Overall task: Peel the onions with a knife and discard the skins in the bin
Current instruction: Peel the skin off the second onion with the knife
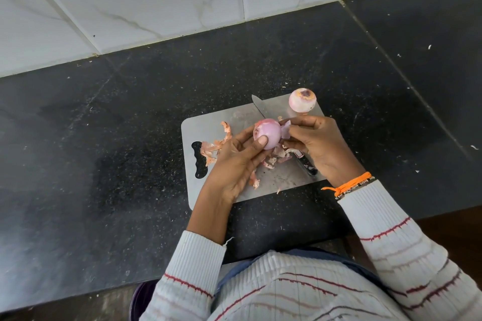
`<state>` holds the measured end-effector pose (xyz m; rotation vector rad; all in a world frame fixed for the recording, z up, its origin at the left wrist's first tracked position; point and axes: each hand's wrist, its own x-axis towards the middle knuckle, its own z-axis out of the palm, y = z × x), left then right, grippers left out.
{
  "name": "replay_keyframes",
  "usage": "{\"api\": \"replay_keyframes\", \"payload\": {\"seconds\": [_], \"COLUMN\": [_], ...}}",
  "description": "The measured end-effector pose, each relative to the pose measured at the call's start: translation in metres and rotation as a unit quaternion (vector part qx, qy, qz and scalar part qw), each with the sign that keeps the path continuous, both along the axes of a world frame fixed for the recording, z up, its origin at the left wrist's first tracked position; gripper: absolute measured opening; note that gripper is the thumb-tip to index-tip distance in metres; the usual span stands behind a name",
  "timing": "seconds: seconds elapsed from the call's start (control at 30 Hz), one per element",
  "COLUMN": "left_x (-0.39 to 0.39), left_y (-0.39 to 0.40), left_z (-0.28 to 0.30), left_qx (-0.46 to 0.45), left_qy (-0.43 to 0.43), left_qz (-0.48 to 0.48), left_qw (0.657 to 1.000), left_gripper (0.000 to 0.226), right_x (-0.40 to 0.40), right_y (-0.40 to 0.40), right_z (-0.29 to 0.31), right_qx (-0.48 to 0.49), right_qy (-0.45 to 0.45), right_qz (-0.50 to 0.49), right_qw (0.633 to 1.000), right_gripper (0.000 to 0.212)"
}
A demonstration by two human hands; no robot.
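The left hand point(236, 156) grips a pale purple round onion point(267, 134); at its 3 o'clock, the right hand point(317, 144) pinches a thin pink skin flap point(286, 129).

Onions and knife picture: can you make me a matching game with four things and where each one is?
Things:
1. onion in the hands
2. peeled onion
3. knife
4. loose skins

Places:
A. lying flat on the cutting board, partly under the hands
B. scattered on the board near its handle hole
C. sitting alone at the board's far right corner
D. held in the left hand while the right hand pulls a skin

Pairs: 1-D, 2-C, 3-A, 4-B
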<state>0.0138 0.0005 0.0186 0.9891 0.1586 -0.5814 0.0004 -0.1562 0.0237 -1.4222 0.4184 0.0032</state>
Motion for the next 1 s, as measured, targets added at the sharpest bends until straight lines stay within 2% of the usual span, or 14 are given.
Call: {"api": "replay_keyframes", "payload": {"seconds": [0.07,0.1,0.23,0.33,0.5,0.6,0.67,0.8,1.0], "left_x": [-0.001,-0.001,-0.002,-0.002,0.002,0.0,-0.002,-0.003,-0.002], "left_y": [0.0,0.0,0.0,0.003,0.009,0.007,0.006,0.003,0.004], "left_z": [0.002,0.002,0.004,0.006,0.012,0.011,0.012,0.014,0.011], "left_qx": [-0.035,-0.042,-0.025,-0.029,0.064,0.119,0.143,0.155,0.162], "left_qy": [0.004,0.006,-0.002,-0.002,-0.082,-0.108,-0.121,-0.129,-0.118], "left_qz": [0.003,0.003,-0.012,-0.011,0.0,0.007,0.007,0.005,-0.007], "left_qw": [0.999,0.999,1.0,1.0,0.995,0.987,0.982,0.979,0.98], "left_gripper": [0.047,0.05,0.035,0.032,0.039,0.044,0.046,0.044,0.043], "right_x": [0.0,0.001,0.0,-0.001,-0.002,-0.005,-0.007,-0.009,-0.01], "right_y": [-0.001,-0.001,0.0,-0.002,-0.005,-0.002,-0.001,0.002,0.002], "right_z": [-0.004,-0.005,-0.01,-0.009,-0.002,0.005,0.009,0.017,0.017], "right_qx": [0.002,-0.026,-0.226,-0.32,-0.339,-0.385,-0.382,-0.343,-0.344], "right_qy": [0.007,0.003,-0.028,-0.053,-0.071,-0.084,-0.096,-0.095,-0.092], "right_qz": [0.001,0.005,0.039,0.038,0.071,0.088,0.088,0.113,0.124], "right_qw": [1.0,1.0,0.973,0.945,0.935,0.915,0.915,0.928,0.926], "right_gripper": [0.011,0.01,0.016,0.022,0.028,0.028,0.026,0.028,0.031]}}
